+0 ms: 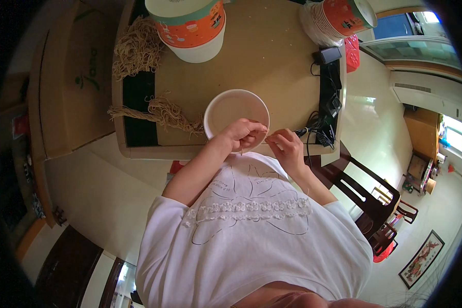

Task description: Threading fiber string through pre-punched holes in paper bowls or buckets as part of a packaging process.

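A white paper bucket (218, 110) stands at the near edge of the table with its open mouth up. My left hand (245, 132) is over its near right rim, fingers curled and pinched. Just right of it, my right hand (286, 146) is closed too, thumb and fingertips together beside the rim. A thin beige piece of twine (267, 132) shows between the fingertips of both hands; most of it is hidden by the fingers. Left of the bucket lies a loose bundle of beige twine (172, 114), its strands trailing over the table's left edge.
A larger twine heap (137, 47) lies at the far left, beside stacked orange-and-white paper buckets (194, 49). More stacked buckets (339, 20) lie at the far right. Black cables (315, 128) and an adapter (327, 55) line the right edge. A cardboard box (79, 82) stands left; a dark chair (364, 185) right.
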Motion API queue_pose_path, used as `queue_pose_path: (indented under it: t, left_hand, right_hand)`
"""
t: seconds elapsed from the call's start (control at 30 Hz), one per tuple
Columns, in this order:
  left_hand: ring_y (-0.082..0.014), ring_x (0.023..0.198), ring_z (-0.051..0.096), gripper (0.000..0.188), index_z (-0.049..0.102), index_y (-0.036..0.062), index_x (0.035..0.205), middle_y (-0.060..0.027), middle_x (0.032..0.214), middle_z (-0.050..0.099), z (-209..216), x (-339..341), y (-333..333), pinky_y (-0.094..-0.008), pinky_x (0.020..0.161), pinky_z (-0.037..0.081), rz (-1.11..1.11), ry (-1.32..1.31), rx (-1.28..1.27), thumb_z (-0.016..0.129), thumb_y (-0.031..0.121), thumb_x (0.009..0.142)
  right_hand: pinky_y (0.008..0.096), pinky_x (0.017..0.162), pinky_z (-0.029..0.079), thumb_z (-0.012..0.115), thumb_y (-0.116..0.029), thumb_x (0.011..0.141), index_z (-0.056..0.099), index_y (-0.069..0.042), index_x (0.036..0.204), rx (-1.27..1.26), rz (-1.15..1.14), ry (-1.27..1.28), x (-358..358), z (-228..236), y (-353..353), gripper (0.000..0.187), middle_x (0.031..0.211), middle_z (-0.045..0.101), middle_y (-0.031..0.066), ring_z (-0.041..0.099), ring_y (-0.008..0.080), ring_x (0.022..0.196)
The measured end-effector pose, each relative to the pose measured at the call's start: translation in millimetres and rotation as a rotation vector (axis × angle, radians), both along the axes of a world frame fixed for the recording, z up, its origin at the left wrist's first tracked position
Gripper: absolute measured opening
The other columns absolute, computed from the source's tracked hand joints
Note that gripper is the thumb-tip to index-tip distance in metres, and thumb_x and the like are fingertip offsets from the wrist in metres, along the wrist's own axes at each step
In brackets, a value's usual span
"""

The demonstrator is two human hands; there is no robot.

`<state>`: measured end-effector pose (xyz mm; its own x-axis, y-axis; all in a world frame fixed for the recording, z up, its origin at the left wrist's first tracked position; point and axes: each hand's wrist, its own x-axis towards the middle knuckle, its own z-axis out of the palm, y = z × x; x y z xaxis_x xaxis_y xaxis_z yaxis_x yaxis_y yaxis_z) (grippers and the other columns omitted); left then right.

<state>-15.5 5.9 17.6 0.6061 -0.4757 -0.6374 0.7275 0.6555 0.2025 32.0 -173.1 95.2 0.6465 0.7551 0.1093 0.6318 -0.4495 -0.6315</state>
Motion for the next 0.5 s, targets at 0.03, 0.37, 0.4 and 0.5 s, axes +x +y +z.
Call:
queue_pose_path:
  t: [0.03,0.37,0.4,0.5]
  left_hand:
    - [-0.0023,0.039,0.029,0.008,0.061,0.0038,0.084,0.0058,0.057,0.041,-2,-1,0,-0.0179,0.034,0.02,0.013,0.005,-0.017,0.06,0.011,0.086]
    - [-0.0059,0.054,0.049,0.009,0.064,0.0024,0.084,0.0022,0.065,0.057,-9,-9,-20,-0.0216,0.049,0.042,0.168,-0.343,0.758,0.067,0.01,0.081]
    - [-0.0059,0.054,0.049,0.009,0.064,0.0024,0.084,0.0022,0.065,0.057,-4,-9,-19,-0.0216,0.049,0.042,0.163,-0.345,0.757,0.067,0.01,0.081]
    - [-0.0063,0.066,0.055,0.01,0.065,0.0033,0.085,0.0005,0.068,0.061,19,-8,-11,-0.0236,0.061,0.047,0.021,-0.478,1.139,0.069,0.011,0.08]
  right_hand:
    - [0.0357,0.066,0.049,0.072,-0.002,0.071,0.063,-0.005,0.081,0.0,0.001,0.0,0,0,1,0.013,0.083,0.065,0.0077,0.062,0.0267,0.076]
    - [0.0357,0.063,0.049,0.065,0.003,0.077,0.06,-0.001,0.088,0.006,-0.07,0.143,4,-2,7,0.013,0.087,0.058,0.013,0.059,0.0314,0.077]
    - [0.0404,0.07,0.046,0.063,-0.005,0.08,0.059,-0.005,0.087,-0.014,-0.08,0.141,8,-3,9,0.008,0.086,0.056,0.013,0.056,0.0337,0.08]
    - [0.0409,0.07,0.046,0.061,-0.006,0.081,0.058,-0.005,0.087,-0.032,-0.112,0.109,16,-6,18,0.007,0.086,0.056,0.0131,0.056,0.0343,0.081]
